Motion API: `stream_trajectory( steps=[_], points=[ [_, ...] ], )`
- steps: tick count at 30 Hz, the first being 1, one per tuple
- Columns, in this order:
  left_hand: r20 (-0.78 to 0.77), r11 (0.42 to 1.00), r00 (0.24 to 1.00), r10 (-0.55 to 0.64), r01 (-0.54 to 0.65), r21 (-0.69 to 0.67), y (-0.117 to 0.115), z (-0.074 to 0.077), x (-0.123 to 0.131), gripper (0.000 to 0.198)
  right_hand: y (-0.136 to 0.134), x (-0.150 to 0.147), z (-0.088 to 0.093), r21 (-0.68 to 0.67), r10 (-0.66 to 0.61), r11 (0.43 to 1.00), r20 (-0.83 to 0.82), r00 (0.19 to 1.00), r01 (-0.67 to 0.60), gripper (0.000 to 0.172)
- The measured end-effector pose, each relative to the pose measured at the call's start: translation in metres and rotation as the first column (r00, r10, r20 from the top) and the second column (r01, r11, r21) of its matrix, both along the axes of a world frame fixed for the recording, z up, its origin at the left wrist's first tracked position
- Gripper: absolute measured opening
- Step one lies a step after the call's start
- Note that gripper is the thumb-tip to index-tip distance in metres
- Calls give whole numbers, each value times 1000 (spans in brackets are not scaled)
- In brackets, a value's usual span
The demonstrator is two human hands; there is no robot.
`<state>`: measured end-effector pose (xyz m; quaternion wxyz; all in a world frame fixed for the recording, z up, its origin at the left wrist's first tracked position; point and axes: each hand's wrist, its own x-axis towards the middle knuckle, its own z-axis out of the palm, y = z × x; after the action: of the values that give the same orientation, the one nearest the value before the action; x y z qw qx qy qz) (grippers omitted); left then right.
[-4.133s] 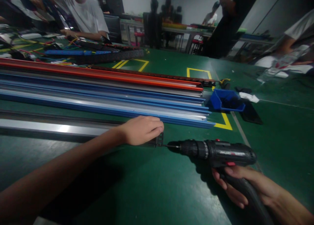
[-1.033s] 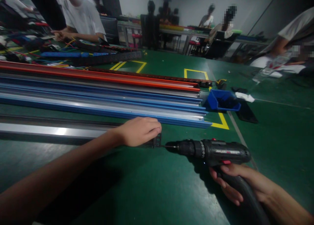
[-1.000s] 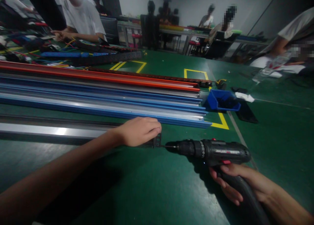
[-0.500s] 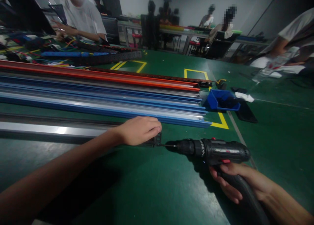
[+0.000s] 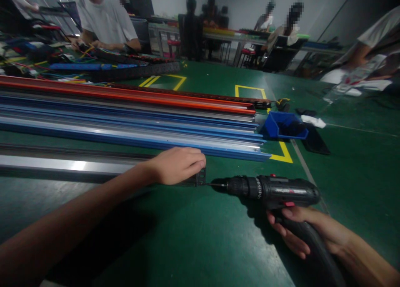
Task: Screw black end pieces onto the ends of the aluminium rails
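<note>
My right hand (image 5: 300, 228) is wrapped round the handle of a black cordless drill (image 5: 281, 191) lying over on its side at the table surface. Its long thin bit (image 5: 215, 184) points left and meets a small black end piece (image 5: 201, 177) at the tip of a metal profile (image 5: 71, 164). Over that same end, my left hand (image 5: 181, 165) is closed, gripping the profile from above; its fingertips are partly hidden. The profile is long, with silver and dark faces, and runs off to the left.
Blue profiles (image 5: 187, 141) and orange profiles (image 5: 175, 97) lie side by side behind my left hand. A blue bin (image 5: 275, 126) stands past their ends, beside a dark flat object (image 5: 315, 141). Across the table a person in a white shirt (image 5: 106, 20) handles wires.
My hands and the drill hold almost the same position. The view has shifted slightly. The person across the table has lowered their hands toward the wires.
</note>
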<state>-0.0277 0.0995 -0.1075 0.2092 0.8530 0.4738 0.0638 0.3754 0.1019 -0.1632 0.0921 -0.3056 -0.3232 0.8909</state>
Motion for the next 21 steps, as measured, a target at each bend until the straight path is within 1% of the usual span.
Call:
stream_trajectory(
  steps=[9,16,21],
  points=[
    [7,1000,1000,1,-1,-8,0,2,1,37,-2,1,-3,8,-13,1000,7,1000,12,34],
    [-5,1000,1000,-2,2,-6,0,2,1,38,-2,-2,2,1,-11,1000,-6,1000,11,34],
    [-6,1000,1000,-4,4,0,1,2,1,38,-2,-3,2,-5,-10,1000,37,999,10,34]
  ],
)
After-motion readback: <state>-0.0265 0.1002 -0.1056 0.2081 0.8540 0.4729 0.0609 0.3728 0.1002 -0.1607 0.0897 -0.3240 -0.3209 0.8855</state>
